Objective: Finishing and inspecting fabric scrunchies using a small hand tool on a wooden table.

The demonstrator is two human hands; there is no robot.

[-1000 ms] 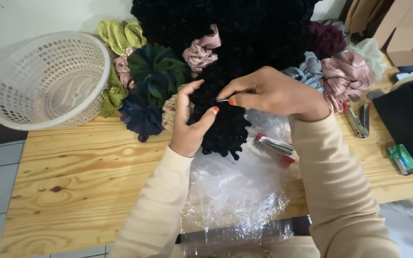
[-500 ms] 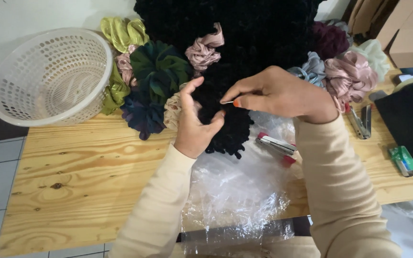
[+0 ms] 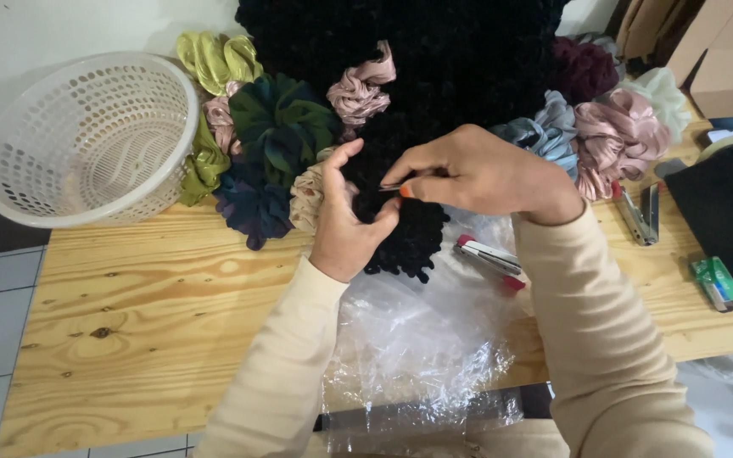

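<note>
My left hand (image 3: 345, 222) and my right hand (image 3: 472, 171) both grip a black velvet scrunchie (image 3: 411, 239) above the wooden table (image 3: 146, 314). The left hand holds its left side with thumb and fingers. The right hand pinches its top edge, orange-painted thumbnail showing. Behind lies a big heap of black scrunchies (image 3: 434, 59). Under the hands spreads a pile of clear plastic bags (image 3: 417, 339).
A white perforated basket (image 3: 86, 140) stands at the left. Coloured scrunchies lie around: green (image 3: 277, 127), olive (image 3: 214, 64), pink (image 3: 617, 136), grey-blue (image 3: 536, 131). A red-and-white stapler (image 3: 489, 259), a second stapler (image 3: 638, 212), a black tape dispenser (image 3: 731, 212) and a green box (image 3: 717, 282) sit to the right.
The hands and the black scrunchie stay in nearly the same place; the fingers have shifted only slightly on the fabric.
</note>
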